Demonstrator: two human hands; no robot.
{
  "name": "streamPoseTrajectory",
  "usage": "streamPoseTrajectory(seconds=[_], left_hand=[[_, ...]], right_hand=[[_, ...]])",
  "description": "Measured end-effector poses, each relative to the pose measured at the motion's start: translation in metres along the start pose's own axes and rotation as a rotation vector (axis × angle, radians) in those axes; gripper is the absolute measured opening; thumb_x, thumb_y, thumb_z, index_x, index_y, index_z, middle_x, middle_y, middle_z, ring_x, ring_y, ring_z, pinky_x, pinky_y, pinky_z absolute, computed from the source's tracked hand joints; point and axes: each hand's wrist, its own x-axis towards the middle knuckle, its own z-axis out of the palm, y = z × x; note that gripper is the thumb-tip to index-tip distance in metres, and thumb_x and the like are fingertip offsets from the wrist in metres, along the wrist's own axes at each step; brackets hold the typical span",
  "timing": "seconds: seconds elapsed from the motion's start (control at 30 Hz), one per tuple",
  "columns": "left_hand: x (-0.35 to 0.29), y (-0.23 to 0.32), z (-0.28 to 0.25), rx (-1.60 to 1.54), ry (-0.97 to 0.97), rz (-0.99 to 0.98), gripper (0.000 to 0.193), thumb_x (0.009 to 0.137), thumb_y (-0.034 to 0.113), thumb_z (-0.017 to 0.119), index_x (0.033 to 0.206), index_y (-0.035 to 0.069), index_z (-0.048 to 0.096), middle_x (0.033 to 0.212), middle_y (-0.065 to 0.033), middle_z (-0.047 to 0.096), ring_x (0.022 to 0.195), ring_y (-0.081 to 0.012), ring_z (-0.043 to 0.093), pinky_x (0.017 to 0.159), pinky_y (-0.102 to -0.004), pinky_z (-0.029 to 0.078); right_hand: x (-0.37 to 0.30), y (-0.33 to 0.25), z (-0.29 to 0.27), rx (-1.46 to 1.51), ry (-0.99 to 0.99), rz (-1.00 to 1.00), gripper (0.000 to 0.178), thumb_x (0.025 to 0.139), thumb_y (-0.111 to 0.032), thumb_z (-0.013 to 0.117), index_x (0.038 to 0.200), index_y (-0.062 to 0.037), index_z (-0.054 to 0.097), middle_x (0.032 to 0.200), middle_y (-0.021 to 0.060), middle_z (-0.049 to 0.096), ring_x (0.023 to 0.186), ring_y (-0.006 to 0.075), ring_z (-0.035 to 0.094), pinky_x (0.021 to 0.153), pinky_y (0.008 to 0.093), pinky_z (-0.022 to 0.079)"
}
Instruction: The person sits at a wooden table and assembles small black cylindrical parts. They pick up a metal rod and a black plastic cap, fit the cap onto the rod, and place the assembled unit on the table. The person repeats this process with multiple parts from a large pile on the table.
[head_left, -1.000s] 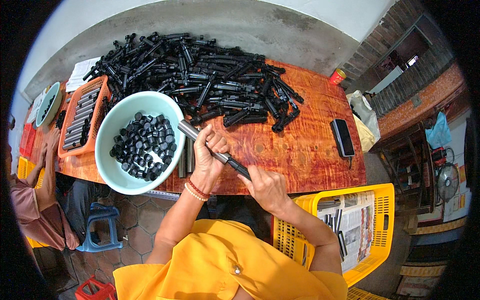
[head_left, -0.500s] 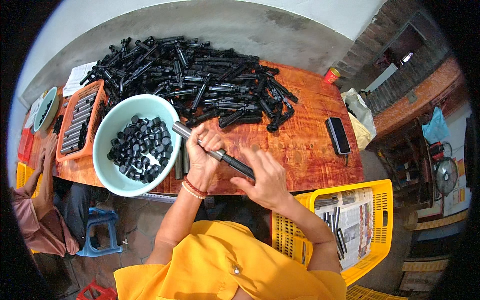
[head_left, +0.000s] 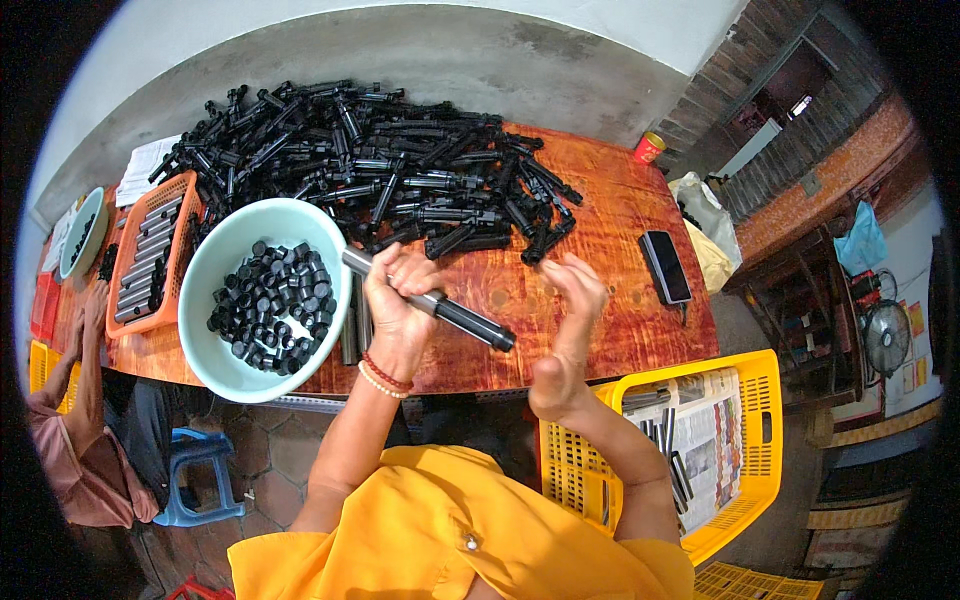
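Our left hand, clamped, steadies a black-ended grey metal tube above the tabletop's near edge; further work likely calls for our empty, spread right hand.

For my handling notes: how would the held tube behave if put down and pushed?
The tube is probably stiff, straight on both sides of the left hand. Being round, it would likely roll; its shiny silver part may be slippery.

Bright, with strong edge distortion.
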Motion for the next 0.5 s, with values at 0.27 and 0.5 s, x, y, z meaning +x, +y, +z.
streamPoseTrajectory(seconds=[0.27, 0.5], left_hand=[[-0.004, -0.008, 0.0, 0.022, -0.079, -0.065, 0.039, 0.086, 0.014, 0.052, 0.053, 0.018, 0.031, 0.047, 0.0081, 0.028, 0.04, -0.0058, 0.027, 0.041, -0.0204, 0.03], [-0.007, -0.026, -0.003, 0.055, -0.09, -0.053, 0.038, 0.086, 0.012, 0.051, 0.054, 0.018, 0.03, 0.047, 0.0074, 0.03, 0.04, -0.0051, 0.029, 0.04, -0.0192, 0.031]], right_hand=[[0.012, -0.001, -0.002, 0.029, -0.062, 0.035, 0.08, 0.088, -0.066, 0.024, 0.124, 0.0019, 0.043, 0.118, 0.017, 0.043, 0.12, 0.0341, 0.033, 0.104, 0.0475, 0.02], [0.01, -0.004, 0.017, 0.048, -0.136, 0.002, 0.077, 0.089, -0.064, 0.027, 0.125, 0.0014, 0.043, 0.115, 0.0165, 0.044, 0.118, 0.0353, 0.034, 0.104, 0.0492, 0.02]])
